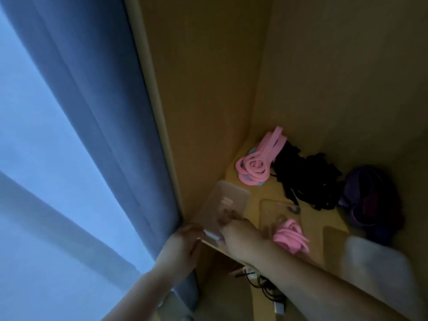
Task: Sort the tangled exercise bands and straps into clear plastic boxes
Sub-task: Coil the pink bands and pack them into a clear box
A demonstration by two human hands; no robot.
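**Both hands at the left clear box**

A blue curtain (92,112) fills your view from 7 to 11 o'clock; the yellow shelf (254,202) takes the rest. At the back of the shelf lie black straps (305,179), with purple bands (370,198) at their 3 o'clock and loose pink bands (257,163) at their 9 o'clock. The left box (229,195) sits at 7 o'clock of the pink bands. The middle box (273,209), at its 3 o'clock, holds a pink coil (290,237). Your right hand (236,232) hooks curled fingers over the left box's near rim. Your left hand (183,242) touches its near corner; its fingers are too blurred to tell.
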